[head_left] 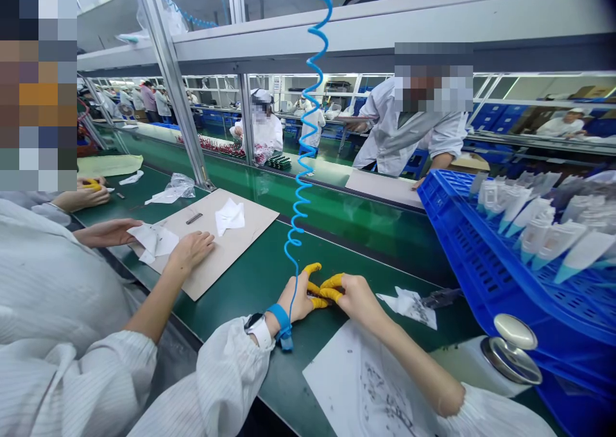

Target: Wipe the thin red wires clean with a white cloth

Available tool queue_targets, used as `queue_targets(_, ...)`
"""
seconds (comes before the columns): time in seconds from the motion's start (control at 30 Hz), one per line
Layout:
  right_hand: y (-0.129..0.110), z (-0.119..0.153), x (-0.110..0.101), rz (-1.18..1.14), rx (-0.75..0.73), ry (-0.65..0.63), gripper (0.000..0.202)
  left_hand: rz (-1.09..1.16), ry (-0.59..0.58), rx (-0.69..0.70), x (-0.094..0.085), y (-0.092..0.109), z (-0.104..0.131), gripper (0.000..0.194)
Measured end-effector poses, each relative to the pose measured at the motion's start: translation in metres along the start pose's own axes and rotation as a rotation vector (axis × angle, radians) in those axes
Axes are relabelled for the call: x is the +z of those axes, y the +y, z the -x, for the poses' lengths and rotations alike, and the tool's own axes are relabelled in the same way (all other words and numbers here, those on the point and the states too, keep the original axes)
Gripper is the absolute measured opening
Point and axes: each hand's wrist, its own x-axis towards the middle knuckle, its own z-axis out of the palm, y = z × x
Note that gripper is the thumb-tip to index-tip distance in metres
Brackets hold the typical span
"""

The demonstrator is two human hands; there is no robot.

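Pinching together over the green tabletop (250, 276) in the head view, two bare hands meet, each with its grip closed on one small dark piece (329, 301). Mostly hidden by fingertips, the piece sits between them, just above the tabletop; which way it points and how its long axis runs, I cannot tell. The left hand (302, 296) shows three yellow finger covers and the right hand (355, 296) two. The left wrist carries one watch (260, 329) and one blue strap (282, 325), where one coiled blue cord (308, 165) comes down from 12 o'clock.

From the hands, one white sheet (356, 376) with dark marks lies at 5 o'clock, partly under the right forearm. One smudged cloth (409, 306) is at 3 o'clock, with one dark object (441, 297) just beside it. Between 3 and 4 o'clock stands one white bottle (469, 366) with a shiny metal top. At 2 o'clock, one blue basket (457, 244) holds many white tubes (543, 231), too crowded to count.

Toward 10 o'clock lies one cardboard sheet (226, 251) bearing one metal strip (194, 219) and one white cloth (230, 216); a co-worker's two hands rest there, one holding a second cloth (156, 239).
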Motion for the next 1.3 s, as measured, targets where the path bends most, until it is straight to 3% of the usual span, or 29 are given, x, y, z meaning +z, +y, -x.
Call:
queue_targets(0.1,-0.002,0.0,-0.003,-0.022,0.0,0.02,0.02,0.121,-0.107,0.088,-0.001,0.001,0.001,0.069)
queue_targets(0.33,-0.012,-0.001,-0.024,-0.096,0.069,0.101,0.016,0.26,-0.153,0.153,-0.006,0.009,0.008,0.043)
queue_targets(0.57,-0.013,0.013,-0.052,-0.274,0.225,0.147,0.024,0.295,-0.201,0.132,-0.01,0.003,0.008,0.07)
queue_targets(0.77,-0.025,0.037,-0.072,-0.585,0.314,0.198,0.038,0.262,-0.18,0.104,-0.038,0.006,0.018,0.072)
queue_targets(0.83,-0.03,0.047,-0.076,-0.606,0.311,0.221,0.04,0.265,-0.127,0.083,-0.046,0.007,0.031,0.07)
queue_targets(0.9,-0.035,0.057,-0.079,-0.612,0.298,0.23,0.041,0.286,0.004,0.062,-0.048,0.006,0.049,0.062)
queue_targets(1.03,-0.048,0.076,-0.088,-0.685,0.298,0.191,0.033,0.343,0.505,0.074,-0.04,0.007,0.092,0.03)
queue_targets(1.1,-0.055,0.082,-0.092,-0.715,0.297,0.152,0.031,0.348,0.595,0.118,-0.033,0.016,0.109,0.019)
queue_targets(1.13,-0.058,0.085,-0.094,-0.72,0.293,0.131,0.03,0.35,0.539,0.152,-0.031,0.023,0.115,0.016)
queue_targets(1.23,-0.065,0.091,-0.094,-0.721,0.272,0.088,0.028,0.37,0.164,0.247,-0.027,0.054,0.121,0.015)
queue_targets(1.3,-0.067,0.095,-0.091,-0.738,0.263,0.064,0.025,0.401,-0.014,0.264,-0.027,0.075,0.117,0.017)
